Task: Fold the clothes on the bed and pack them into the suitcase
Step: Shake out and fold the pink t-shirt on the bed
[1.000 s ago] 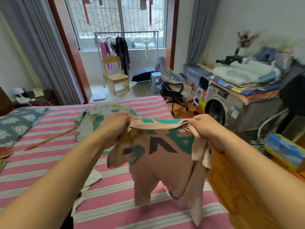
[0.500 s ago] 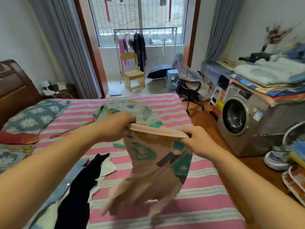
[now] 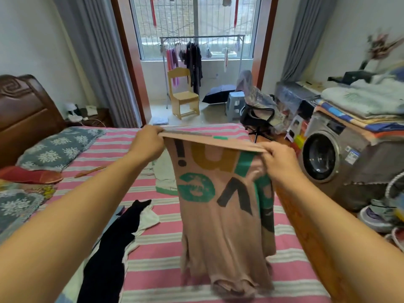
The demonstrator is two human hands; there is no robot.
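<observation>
**Shirt Held Up Over Striped Bed as Folding Begins**

A bedroom with a pink-striped bed (image 3: 218,267) fills the lower frame, a washing machine (image 3: 323,156) at right. At centre hangs a pink printed shirt (image 3: 220,215), its hem touching the bed. The left hand (image 3: 147,143) and right hand (image 3: 282,159) pinch its top edge taut. A black garment (image 3: 111,256) lies lower left. No suitcase shows. The step looks like spreading out; next, likely laying the shirt flat to fold.

The pink shirt (image 3: 220,215) carries large printed shapes: a black "!" at its eleven o'clock corner, a mustard "U" beside it, a black "V" toward three o'clock. No whole word can be read. The sticker on the washing machine (image 3: 328,158) is too small to read.
</observation>
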